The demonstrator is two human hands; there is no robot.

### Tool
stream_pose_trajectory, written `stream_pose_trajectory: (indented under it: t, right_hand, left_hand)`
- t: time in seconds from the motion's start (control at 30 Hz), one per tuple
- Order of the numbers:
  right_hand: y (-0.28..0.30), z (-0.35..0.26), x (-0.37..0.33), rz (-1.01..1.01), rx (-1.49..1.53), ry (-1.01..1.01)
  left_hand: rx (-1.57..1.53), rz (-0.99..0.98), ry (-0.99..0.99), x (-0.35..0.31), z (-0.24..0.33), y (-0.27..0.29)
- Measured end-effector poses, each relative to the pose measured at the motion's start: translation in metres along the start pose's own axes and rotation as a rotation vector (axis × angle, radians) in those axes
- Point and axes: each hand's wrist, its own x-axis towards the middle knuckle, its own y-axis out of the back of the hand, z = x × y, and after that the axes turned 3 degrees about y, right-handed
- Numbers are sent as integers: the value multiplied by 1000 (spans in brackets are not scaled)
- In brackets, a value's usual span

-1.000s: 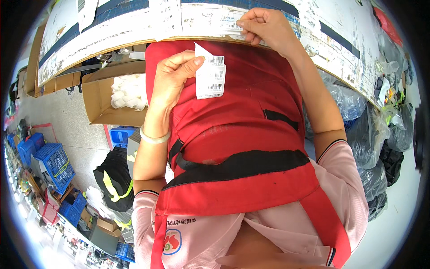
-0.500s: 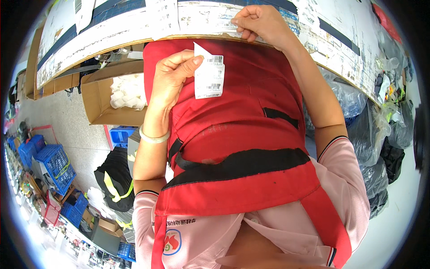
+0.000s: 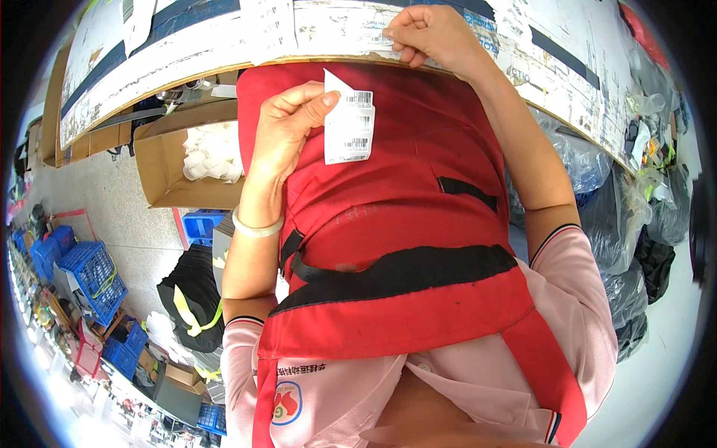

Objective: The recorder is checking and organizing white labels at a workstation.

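Between the thumb and fingers of my left hand (image 3: 295, 123) is a short strip of white barcode labels (image 3: 349, 138), hanging over my red apron (image 3: 418, 164). Its top corner is folded to a point. My right hand (image 3: 433, 37) rests at the near edge of the worktable (image 3: 187, 56), thumb and forefinger pinched at the right end of a small barcode label (image 3: 373, 37). That label lies against the tabletop, and its outline is hard to make out. Left of it, a longer white label sheet (image 3: 269, 30) lies across the table's edge.
Below the table at left, an open cardboard box (image 3: 160, 168) holds crumpled white paper pieces (image 3: 213, 153). Blue plastic crates (image 3: 93, 276) and a stack of black items (image 3: 190, 291) stand on the floor. Filled clear plastic bags (image 3: 609, 224) crowd the right side.
Both hands keep nearly the same pose. My right hand has shifted very slightly left and up, still at the label on the table.
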Motion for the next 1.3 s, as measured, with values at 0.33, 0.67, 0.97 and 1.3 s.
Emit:
stream_pose_trajectory:
  t: [0.33,0.67,0.97,1.3]
  right_hand:
    - [-6,14,-5,57,-126,207]
    - [127,58,-22,587,-129,216]
    - [145,92,-8,694,-387,-46]
    - [46,35,-37,342,-246,257]
  left_hand:
    - [-12,19,26,0,-1,-6]
    - [18,86,23,-5,7,-12]
    - [50,57,-19,-3,10,-13]
    - [67,1,-105,-5,11,-16]
